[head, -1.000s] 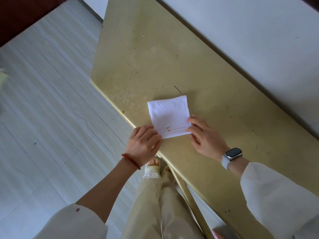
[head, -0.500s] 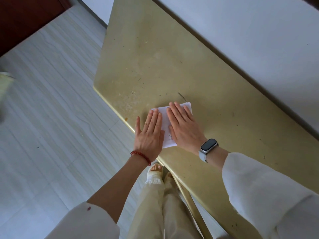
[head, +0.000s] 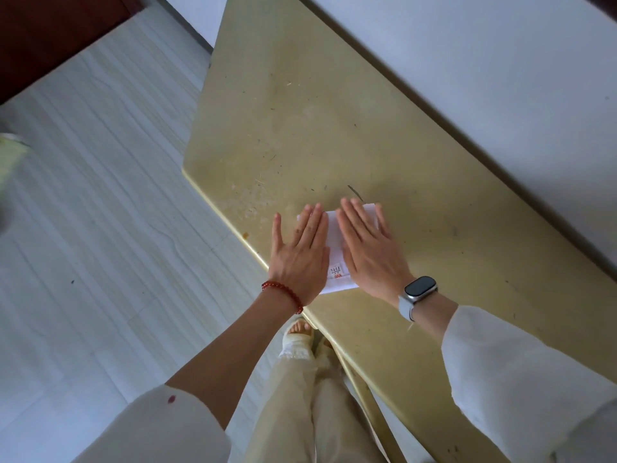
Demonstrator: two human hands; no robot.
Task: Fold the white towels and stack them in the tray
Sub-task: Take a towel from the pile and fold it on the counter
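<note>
Pressing the towel (head: 335,252) flat now, both palms down on it near the table (head: 300,111) edge, centre of the frame. A second ago I was only pinching its near corners with the square lying open; since then my hands slid forward over it, and it looks narrower too, so I reckon another fold went in. My left hand (head: 298,253) covers the left side, my right hand (head: 369,252) the right, fingers straight, nothing gripped, just weight on the cloth. A strip with the little label (head: 336,272) shows between them. So this one's basically folded, I'd say. No tray in view anywhere, so stacking comes next.
</note>
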